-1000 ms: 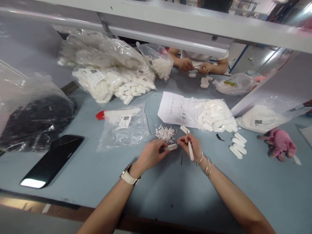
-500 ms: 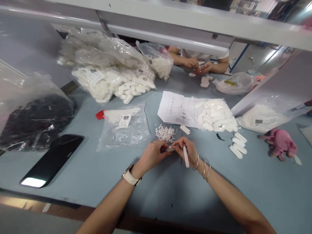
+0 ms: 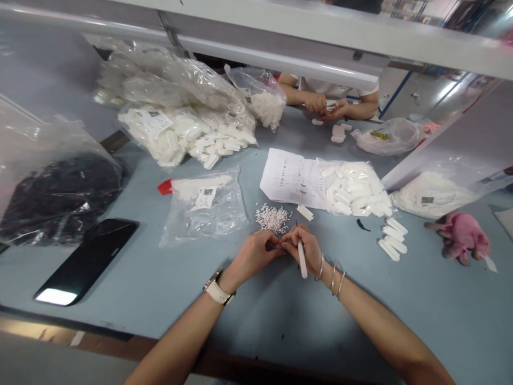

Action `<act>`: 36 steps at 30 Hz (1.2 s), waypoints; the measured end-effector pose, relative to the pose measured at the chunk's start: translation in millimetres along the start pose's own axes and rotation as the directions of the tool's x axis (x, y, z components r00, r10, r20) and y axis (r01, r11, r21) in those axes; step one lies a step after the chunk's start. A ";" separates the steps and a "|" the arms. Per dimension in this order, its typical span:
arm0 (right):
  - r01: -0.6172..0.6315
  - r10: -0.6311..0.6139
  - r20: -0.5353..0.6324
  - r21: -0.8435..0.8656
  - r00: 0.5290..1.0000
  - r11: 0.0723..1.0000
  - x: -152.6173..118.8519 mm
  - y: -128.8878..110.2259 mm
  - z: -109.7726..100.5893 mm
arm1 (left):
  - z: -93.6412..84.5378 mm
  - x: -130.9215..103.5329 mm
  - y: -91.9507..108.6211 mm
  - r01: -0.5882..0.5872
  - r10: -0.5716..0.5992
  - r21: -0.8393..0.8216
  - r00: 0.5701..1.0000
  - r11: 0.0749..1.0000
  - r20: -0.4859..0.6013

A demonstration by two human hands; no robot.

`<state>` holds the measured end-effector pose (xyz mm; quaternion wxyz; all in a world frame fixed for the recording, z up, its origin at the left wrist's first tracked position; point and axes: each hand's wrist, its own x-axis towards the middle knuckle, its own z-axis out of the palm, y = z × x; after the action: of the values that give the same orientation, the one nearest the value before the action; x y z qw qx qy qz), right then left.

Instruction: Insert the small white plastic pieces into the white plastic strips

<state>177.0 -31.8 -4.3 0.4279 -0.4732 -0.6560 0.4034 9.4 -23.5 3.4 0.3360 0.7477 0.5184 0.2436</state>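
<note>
My left hand (image 3: pixel 256 253) is closed in a pinch, its fingertips meeting those of my right hand; the small piece between them is mostly hidden. My right hand (image 3: pixel 305 247) is closed around a slim tool with a white handle (image 3: pixel 302 261), which points down toward me, its dark thin end sticking up past the fingers. Just beyond the hands lies a pile of tiny white pieces (image 3: pixel 273 218). A white strip-like part (image 3: pixel 305 212) rests to the right of that pile.
Beyond the pile lie a printed sheet (image 3: pixel 286 176) and a bag of white parts (image 3: pixel 356 190). Several white parts (image 3: pixel 393 239) and a pink plush toy (image 3: pixel 465 235) are on the right. A black phone (image 3: pixel 88 259) lies left. Another person's hands (image 3: pixel 326 107) work across the table.
My right hand has shifted slightly left, and its fingertips now cover more of the small piece. The tool's handle has moved left with it. Across the table, the other person's hands have shifted slightly.
</note>
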 end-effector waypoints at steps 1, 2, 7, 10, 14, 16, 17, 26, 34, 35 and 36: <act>0.003 -0.003 -0.008 -0.002 1.000 1.000 -0.2 0.3 0.2 | -0.2 0.0 0.1 -0.004 0.004 -0.003 1.000 1.000 -0.002; 0.006 -0.007 -0.011 -0.008 1.000 1.000 -0.3 0.5 0.2 | -0.4 0.1 0.2 -0.008 0.008 -0.006 1.000 1.000 -0.003; 0.049 -0.049 -0.003 -0.077 0.999 0.996 -0.1 0.5 -0.6 | -0.3 0.6 1.1 -0.009 0.009 -0.004 1.000 1.000 -0.005; 0.124 -0.124 0.008 -0.113 0.992 0.986 0.6 2.5 -0.8 | -0.4 0.8 1.6 0.009 -0.009 0.011 1.000 1.000 0.003; 0.307 -0.300 0.066 -0.196 0.952 0.931 0.1 6.6 -1.2 | -1.2 1.1 0.4 0.027 -0.027 0.014 1.000 1.000 0.016; 0.394 -0.384 0.090 -0.254 0.919 0.883 -1.2 7.3 -1.9 | -1.4 1.3 -1.5 0.031 -0.031 0.005 1.000 1.000 0.001; 0.429 -0.419 0.099 -0.288 0.903 0.856 -1.8 7.3 -2.3 | -1.5 1.4 -2.4 0.035 -0.035 -0.001 0.999 0.999 -0.007; 0.587 -0.491 0.330 -0.545 0.806 0.598 -3.0 9.7 -3.1 | -3.4 4.4 1.5 0.068 -0.068 0.026 0.998 0.997 0.007; 0.556 -0.461 0.314 -0.534 0.830 0.637 -4.4 10.3 -0.9 | -4.3 5.0 1.1 0.087 -0.087 0.006 0.996 0.996 0.023; 0.541 -0.470 0.272 -0.494 0.840 0.681 -4.4 9.6 -0.7 | -4.4 5.0 0.2 0.078 -0.079 0.006 0.997 0.997 0.022; 0.518 -0.474 0.218 -0.450 0.853 0.727 -4.2 8.9 -0.5 | -4.3 5.0 -0.8 0.068 -0.068 0.008 0.998 0.998 0.017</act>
<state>180.7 -33.7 -13.1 0.3554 -0.3554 -0.8570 0.1136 7.6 -17.5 5.7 0.3457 0.7331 0.5414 0.2234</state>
